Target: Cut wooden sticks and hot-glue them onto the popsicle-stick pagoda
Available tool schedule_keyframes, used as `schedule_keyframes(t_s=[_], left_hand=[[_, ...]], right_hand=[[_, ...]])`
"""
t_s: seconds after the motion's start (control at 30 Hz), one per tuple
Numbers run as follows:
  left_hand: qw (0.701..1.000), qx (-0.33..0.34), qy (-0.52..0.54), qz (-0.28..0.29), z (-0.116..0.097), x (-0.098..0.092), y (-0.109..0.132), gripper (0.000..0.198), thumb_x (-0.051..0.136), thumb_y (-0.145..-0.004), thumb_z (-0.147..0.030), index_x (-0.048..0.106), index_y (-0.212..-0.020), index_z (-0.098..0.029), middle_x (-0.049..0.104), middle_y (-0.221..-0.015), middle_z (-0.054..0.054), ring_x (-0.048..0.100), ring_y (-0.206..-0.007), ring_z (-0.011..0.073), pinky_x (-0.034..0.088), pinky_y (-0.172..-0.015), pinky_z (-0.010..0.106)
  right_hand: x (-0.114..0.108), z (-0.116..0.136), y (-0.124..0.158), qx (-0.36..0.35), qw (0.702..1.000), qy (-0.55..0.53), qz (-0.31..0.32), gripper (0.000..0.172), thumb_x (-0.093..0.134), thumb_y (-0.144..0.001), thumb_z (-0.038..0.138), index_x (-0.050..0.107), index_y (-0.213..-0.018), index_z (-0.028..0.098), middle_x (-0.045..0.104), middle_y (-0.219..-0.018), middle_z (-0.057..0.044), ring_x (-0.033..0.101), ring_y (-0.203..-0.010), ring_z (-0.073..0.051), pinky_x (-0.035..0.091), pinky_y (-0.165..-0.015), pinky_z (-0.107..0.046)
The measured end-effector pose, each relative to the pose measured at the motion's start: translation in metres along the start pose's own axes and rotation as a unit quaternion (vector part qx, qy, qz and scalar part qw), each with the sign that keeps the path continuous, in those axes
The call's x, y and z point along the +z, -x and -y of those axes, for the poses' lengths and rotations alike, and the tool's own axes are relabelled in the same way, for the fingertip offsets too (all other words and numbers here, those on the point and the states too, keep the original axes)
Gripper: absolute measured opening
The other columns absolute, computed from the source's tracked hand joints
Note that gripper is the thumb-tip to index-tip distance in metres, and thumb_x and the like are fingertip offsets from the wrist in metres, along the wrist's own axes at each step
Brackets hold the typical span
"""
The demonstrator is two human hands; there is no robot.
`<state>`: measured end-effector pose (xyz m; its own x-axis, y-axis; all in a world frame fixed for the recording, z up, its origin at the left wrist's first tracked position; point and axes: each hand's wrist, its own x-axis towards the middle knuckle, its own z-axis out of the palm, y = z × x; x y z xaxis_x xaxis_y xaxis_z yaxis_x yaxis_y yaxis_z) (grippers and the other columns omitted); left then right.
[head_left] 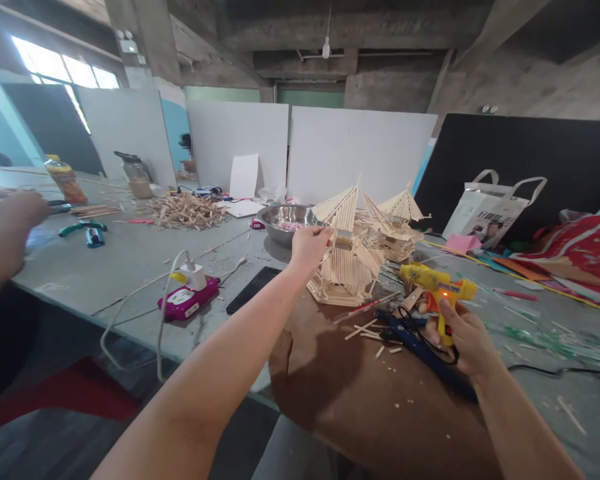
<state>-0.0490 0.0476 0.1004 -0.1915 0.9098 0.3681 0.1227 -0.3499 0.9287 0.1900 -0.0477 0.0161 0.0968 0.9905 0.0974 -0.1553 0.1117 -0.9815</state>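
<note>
A yellow hot glue gun [437,285] with a small orange light glowing on its side is in my right hand [463,333], its nozzle pointing left toward a pagoda model [347,267] built of thin wooden sticks. My left hand [309,250] reaches to the model's left side, its fingers pinched together just below the upper roof. Whether they grip the model itself or a small stick is hidden. A second stick pagoda [400,217] stands close behind, to the right. Below the glue gun lie dark blue-handled pliers [420,347] and several loose short sticks [365,330] on a brown round board [345,393].
A steel bowl [280,233] and a stick pile [190,210] stand behind. Left of my arm are a black phone [253,290] and a purple power strip [195,300] with white cables. Another person's hand [17,210] is at far left. A white bag [485,207] sits right.
</note>
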Motion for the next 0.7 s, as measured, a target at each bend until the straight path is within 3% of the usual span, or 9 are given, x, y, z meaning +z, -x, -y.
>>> schedule_keyframes(t_s=[0.27, 0.7], left_hand=[[1.0, 0.003, -0.023, -0.007, 0.002, 0.003, -0.008, 0.018, 0.052, -0.065, -0.028, 0.059, -0.059, -0.012, 0.052, -0.047, -0.001, 0.029, -0.025, 0.0016, 0.019, -0.029, 0.018], [0.999, -0.045, 0.008, 0.017, -0.013, 0.005, -0.005, 0.015, 0.052, -0.069, -0.019, 0.056, -0.057, -0.011, 0.05, -0.045, -0.002, 0.026, -0.025, 0.0008, 0.016, -0.03, 0.019]], right_hand=[[0.001, 0.003, 0.002, -0.012, 1.0, 0.011, 0.018, 0.03, 0.055, -0.066, 0.049, 0.05, -0.074, 0.02, 0.043, -0.034, 0.005, 0.03, -0.024, -0.006, 0.019, -0.024, -0.017], [-0.002, 0.0, -0.001, -0.024, 0.999, -0.019, 0.011, 0.029, 0.056, -0.068, 0.045, 0.049, -0.078, 0.019, 0.043, -0.036, 0.006, 0.035, -0.028, -0.006, 0.022, -0.028, -0.015]])
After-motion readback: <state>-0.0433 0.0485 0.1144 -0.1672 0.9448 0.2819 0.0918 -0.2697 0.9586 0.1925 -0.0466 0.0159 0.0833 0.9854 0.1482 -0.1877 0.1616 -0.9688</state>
